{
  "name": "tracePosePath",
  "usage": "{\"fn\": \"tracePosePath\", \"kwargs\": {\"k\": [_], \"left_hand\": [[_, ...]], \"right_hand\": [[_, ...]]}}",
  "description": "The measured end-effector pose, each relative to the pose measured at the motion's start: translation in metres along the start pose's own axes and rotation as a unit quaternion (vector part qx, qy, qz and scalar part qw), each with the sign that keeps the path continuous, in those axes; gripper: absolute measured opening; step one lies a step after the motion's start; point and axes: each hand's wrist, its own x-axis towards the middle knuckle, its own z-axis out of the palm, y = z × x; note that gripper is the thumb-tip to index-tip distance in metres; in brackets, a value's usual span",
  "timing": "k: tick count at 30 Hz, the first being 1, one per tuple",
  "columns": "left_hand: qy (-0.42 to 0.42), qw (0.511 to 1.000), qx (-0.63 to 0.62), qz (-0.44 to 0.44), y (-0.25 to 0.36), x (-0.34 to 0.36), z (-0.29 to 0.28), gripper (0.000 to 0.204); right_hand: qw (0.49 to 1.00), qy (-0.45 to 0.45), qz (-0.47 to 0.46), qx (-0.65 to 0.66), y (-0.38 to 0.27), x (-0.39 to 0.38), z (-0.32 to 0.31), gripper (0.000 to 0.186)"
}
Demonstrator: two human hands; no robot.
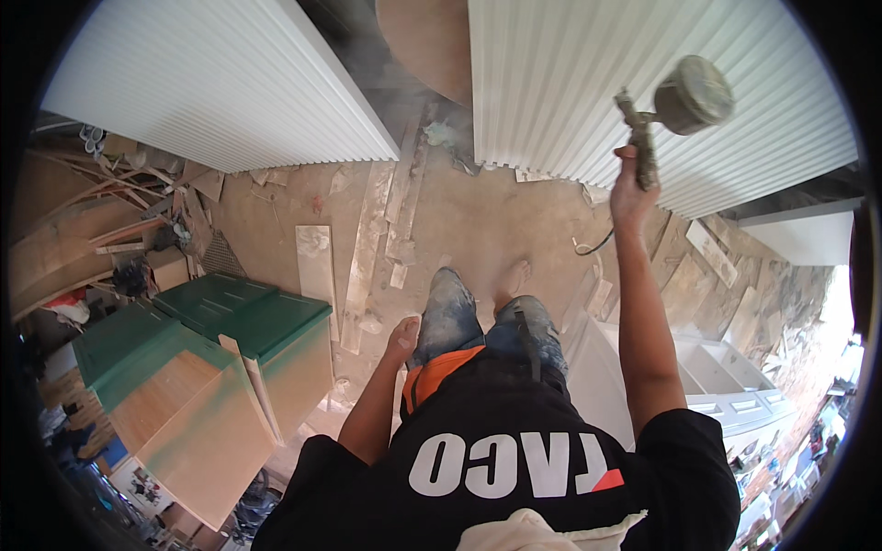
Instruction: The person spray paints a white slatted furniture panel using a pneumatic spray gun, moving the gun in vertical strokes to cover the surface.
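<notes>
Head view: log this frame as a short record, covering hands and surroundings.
right hand: grips a spray gun
spray gun: raised before the right ribbed white panel
left hand: by the left leg, no object visible
ahead left: another ribbed white panel
lower left: green-topped cabinets
floor: dusty, loose boards

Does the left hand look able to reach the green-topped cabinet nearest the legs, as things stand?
Probably yes, perhaps with a lean: the left hand appears empty, and nothing upright shows between it and that green-topped cabinet, though depth is hard to judge here.
</notes>
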Motion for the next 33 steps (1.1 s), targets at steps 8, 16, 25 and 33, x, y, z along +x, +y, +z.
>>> {"fn": "tracePosePath", "kwargs": {"k": [8,16,25,33], "left_hand": [[-0.164,0.926,-0.285,-0.183,-0.084,0.066,-0.003,0.07],[-0.132,0.99,-0.038,0.014,0.0,0.159,-0.086,0.058],[-0.014,0.974,-0.211,0.083,0.006,0.19,-0.108,0.05],[0.043,0.985,-0.165,-0.042,-0.005,0.103,-0.088,0.052]], "right_hand": [[0.998,0.009,0.008,0.069,-0.09,0.029,-0.001,0.033],[0.977,-0.179,0.11,-0.038,-0.099,-0.043,0.069,0.032],[0.9,-0.435,-0.005,0.006,-0.166,-0.09,0.232,0.041],[0.849,-0.522,-0.072,0.052,-0.232,-0.07,0.305,0.034]]}}
